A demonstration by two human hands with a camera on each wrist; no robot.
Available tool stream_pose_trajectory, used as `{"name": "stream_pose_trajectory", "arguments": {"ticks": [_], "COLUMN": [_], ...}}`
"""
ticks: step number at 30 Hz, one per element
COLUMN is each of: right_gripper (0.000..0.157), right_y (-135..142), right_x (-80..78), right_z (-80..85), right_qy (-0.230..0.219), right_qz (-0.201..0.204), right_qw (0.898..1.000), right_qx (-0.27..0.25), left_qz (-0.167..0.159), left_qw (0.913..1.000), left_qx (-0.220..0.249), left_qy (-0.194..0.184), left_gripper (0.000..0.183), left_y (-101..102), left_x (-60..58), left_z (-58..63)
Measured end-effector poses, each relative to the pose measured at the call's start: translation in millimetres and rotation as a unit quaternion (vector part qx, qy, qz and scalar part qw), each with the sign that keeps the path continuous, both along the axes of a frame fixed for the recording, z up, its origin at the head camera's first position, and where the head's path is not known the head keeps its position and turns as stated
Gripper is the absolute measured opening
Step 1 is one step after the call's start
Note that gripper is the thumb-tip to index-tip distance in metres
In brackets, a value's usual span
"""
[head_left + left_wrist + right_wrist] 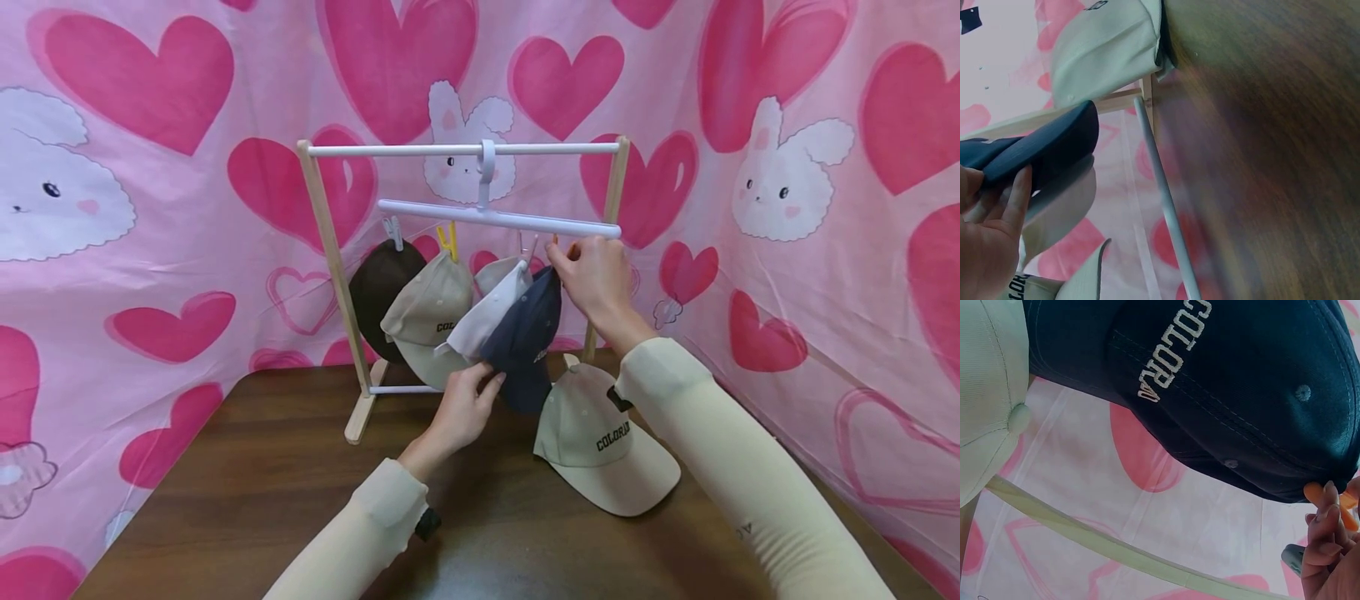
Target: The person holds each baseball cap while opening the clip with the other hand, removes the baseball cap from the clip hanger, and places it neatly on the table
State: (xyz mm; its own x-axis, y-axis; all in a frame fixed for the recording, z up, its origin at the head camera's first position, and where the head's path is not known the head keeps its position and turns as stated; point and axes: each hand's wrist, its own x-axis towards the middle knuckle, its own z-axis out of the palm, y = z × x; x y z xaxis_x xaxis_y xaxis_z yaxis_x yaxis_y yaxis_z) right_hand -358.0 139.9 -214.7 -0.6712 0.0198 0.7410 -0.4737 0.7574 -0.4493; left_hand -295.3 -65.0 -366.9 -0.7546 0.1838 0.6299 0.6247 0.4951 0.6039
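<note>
A navy baseball cap with white lettering hangs at a tilt below the right half of a white hanger. My left hand pinches the edge of its brim between thumb and fingers. Up at the crown, my right hand pinches an orange clothespin, whose tips meet the cap's edge. Just left of the navy cap hangs a white cap, overlapped by it in the head view. A beige cap with dark lettering lies on the table beneath my right forearm.
The hanger hooks over the top bar of a wooden-legged rack. On its left half hang a dark brown cap from a grey clothespin and a beige cap from a yellow clothespin. A heart-print curtain surrounds the brown table.
</note>
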Motion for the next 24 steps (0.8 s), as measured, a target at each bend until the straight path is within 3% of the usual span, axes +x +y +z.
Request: {"name": "stream_pose_trajectory", "arguments": {"ticks": [14, 24], "right_gripper": [0.046, 0.045], "right_y": [-1.5, -1.7], "right_x": [0.4, 1.4], "right_z": [-0.7, -1.9], "right_qy": [0.039, 0.025], "right_qz": [0.003, 0.015], "right_qw": [0.999, 0.999], "right_qx": [0.019, 0.016], "left_qz": [-0.003, -0.006], "left_qw": [0.9999, 0.9998], "left_qx": [0.008, 0.013], "left_qy": [0.011, 0.009], "left_gripper": [0.024, 0.022], "left_y": [-1.8, -3.9], "left_x": [-0.4, 1.8], "left_z": [-0.8, -0.2]}}
